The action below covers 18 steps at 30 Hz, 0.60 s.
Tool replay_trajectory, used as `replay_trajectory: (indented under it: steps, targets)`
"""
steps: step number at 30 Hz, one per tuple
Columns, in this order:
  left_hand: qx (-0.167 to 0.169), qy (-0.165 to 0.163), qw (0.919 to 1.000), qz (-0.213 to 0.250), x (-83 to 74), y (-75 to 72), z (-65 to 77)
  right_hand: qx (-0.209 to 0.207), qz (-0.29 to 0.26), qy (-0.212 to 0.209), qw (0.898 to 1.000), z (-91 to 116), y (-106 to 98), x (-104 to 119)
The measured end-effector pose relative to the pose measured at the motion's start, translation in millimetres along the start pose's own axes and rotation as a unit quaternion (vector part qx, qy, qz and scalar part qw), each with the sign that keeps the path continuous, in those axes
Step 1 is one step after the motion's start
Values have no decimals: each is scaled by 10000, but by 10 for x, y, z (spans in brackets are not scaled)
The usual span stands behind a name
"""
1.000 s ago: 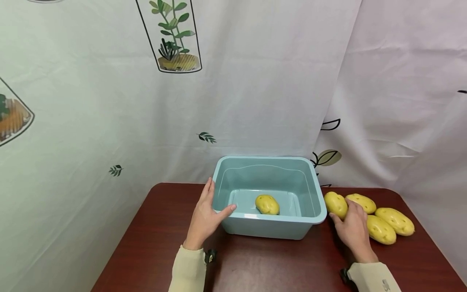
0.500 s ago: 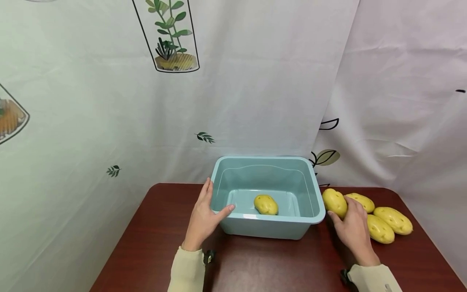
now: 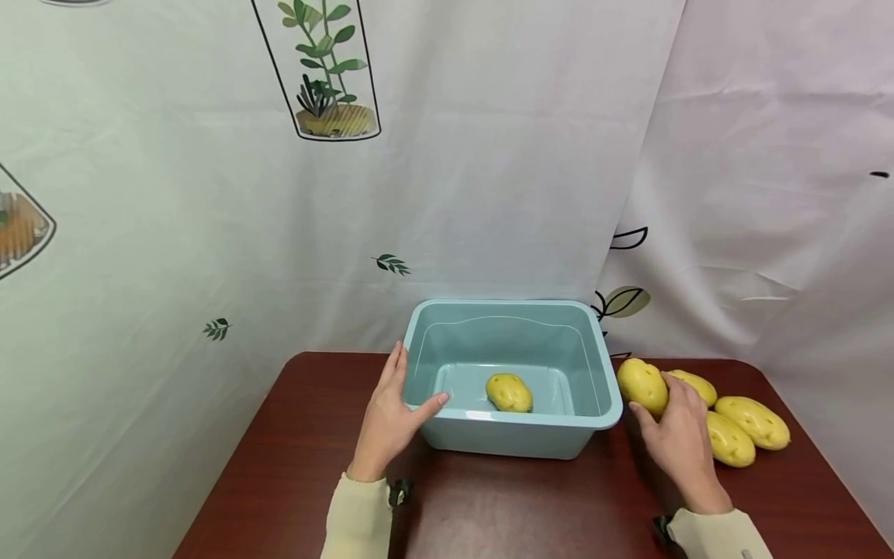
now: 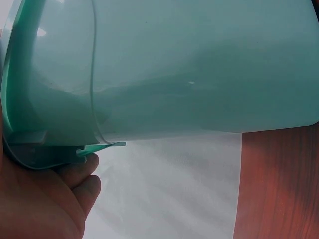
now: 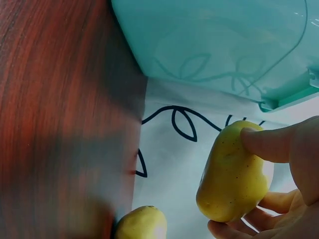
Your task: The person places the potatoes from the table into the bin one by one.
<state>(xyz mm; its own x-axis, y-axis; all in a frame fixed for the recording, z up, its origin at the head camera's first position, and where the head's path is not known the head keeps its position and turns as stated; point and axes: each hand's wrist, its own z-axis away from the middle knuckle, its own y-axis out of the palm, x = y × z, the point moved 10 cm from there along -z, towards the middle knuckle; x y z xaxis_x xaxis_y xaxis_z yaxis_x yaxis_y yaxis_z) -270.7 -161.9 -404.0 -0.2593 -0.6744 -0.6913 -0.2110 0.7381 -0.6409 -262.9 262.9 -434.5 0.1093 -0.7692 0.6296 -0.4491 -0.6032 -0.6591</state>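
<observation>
My left hand (image 3: 386,423) holds the left front corner of a light blue plastic tub (image 3: 513,439), its thumb over the rim and its fingers along the outside. In the left wrist view the fingertips (image 4: 87,191) show beneath the tub's rim. One yellow potato (image 3: 509,392) lies on the tub floor. To the right of the tub, my right hand (image 3: 679,439) grips another potato (image 5: 233,174) between thumb and fingers. In the right wrist view that potato appears raised above the table.
Three more potatoes lie beside the right hand: a rear one (image 3: 698,386), a front one (image 3: 729,441) and a right one (image 3: 754,421). The dark red wooden table (image 3: 503,512) ends at a printed white curtain (image 3: 503,155) behind the tub.
The potato in my right hand has risen slightly, overlapping more of the rear potato. My left hand and the tub keep their places; the head view has shifted a little.
</observation>
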Motion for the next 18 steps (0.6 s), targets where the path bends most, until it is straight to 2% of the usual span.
replay_trajectory:
  steps: [18]
  targets:
    - [30, -17, 10000, 8, -2, -2, 5, -102, -40, -25, 9999, 18, -75, 77]
